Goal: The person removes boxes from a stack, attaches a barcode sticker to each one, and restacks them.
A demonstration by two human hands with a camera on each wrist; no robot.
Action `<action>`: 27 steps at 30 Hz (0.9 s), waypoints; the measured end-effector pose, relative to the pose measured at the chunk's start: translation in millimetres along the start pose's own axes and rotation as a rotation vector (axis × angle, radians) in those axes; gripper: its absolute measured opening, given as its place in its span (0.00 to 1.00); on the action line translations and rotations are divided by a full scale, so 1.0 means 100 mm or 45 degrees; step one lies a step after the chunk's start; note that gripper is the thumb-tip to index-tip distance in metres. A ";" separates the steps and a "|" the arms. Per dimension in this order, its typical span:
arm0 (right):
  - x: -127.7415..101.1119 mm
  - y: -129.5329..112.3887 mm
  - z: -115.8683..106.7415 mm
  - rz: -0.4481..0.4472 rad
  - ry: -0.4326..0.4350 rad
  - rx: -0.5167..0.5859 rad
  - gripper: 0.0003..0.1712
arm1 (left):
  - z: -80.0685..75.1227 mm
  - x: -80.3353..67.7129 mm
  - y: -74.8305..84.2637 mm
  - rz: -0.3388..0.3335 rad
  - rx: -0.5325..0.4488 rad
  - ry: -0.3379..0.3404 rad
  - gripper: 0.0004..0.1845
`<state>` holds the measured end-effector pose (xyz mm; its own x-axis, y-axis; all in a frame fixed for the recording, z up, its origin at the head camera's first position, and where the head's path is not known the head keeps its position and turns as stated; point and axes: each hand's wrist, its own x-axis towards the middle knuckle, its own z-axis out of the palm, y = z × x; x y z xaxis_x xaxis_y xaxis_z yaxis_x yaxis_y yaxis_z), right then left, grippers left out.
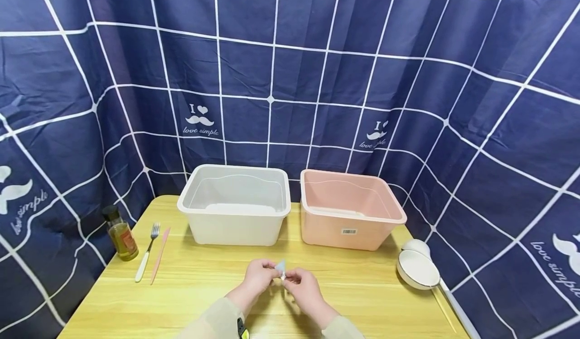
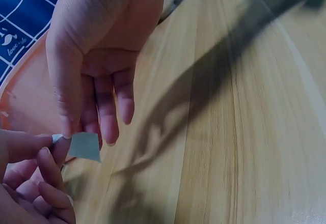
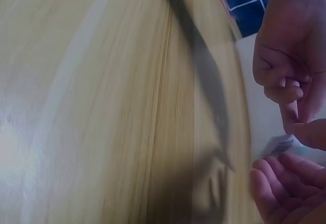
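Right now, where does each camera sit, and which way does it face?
Head: head-worn, looks forward and down at the yellow wooden table; left hand, right hand, beige sleeves show.
Left wrist: worn there, looks rightward across the table; both hands show.
Right wrist: worn there, looks leftward across the table; both hands show.
Shared: head and left wrist show the small flat pale-blue piece and rectangular pink plastic bin.

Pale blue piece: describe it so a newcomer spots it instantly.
On the wooden table, look in front of the white bin and the pink bin to where the left hand and right hand meet. The pale blue piece pinched there is small and flat, its cool colour setting it apart from hands and table.
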<state>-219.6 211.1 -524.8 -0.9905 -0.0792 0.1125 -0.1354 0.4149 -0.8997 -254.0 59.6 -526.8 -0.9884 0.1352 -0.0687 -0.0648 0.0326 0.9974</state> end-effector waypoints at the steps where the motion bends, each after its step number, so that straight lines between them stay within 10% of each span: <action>1: 0.00 0.00 0.00 0.006 0.001 0.001 0.09 | 0.00 0.00 0.00 0.003 -0.008 -0.003 0.05; 27: -0.02 0.00 -0.02 0.095 0.033 0.267 0.09 | 0.04 -0.04 0.00 0.004 -0.087 -0.042 0.07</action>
<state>-218.2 213.2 -524.5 -0.9982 -0.0309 0.0505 -0.0561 0.2214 -0.9736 -249.5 62.9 -527.1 -0.9836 0.1680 -0.0654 -0.0723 -0.0356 0.9967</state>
